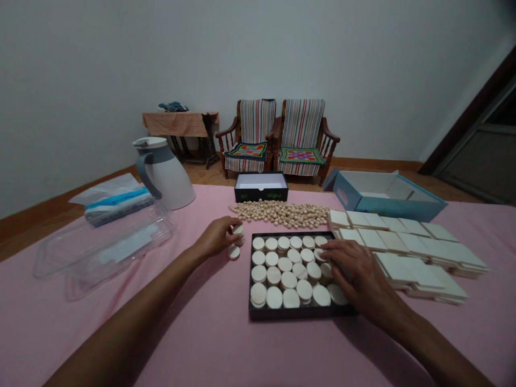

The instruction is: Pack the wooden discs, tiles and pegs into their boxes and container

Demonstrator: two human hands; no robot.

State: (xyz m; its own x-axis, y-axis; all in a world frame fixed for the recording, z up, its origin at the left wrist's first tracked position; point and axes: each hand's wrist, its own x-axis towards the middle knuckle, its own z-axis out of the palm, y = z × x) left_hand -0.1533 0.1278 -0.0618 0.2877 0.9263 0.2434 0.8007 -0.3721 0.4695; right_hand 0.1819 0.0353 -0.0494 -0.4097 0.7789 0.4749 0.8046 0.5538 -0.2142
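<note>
My left hand (pixel 217 237) is closed at a small stack of pale round wooden discs (pixel 238 230), thumb and fingers at its edge. A loose disc (pixel 234 252) lies on the cloth just below that stack. To the right is a shallow black tray (pixel 301 313) filled with rows of stacked round wooden discs (pixel 288 280). Over the tray's right side, my right hand (pixel 355 269) has its fingertips curled on a wooden disc (pixel 320 255) in the upper right part. Its fingers and palm hide some of the discs at the tray's right edge.
Many small wooden pieces (pixel 282 213) lie behind the tray, before a black box lid (pixel 261 194). Stacks of square wooden pieces (pixel 407 247) and a blue box (pixel 387 201) stand right. Left are a jug (pixel 171 180), a tissue pack (pixel 121 207) and clear plastic packaging (pixel 116 250).
</note>
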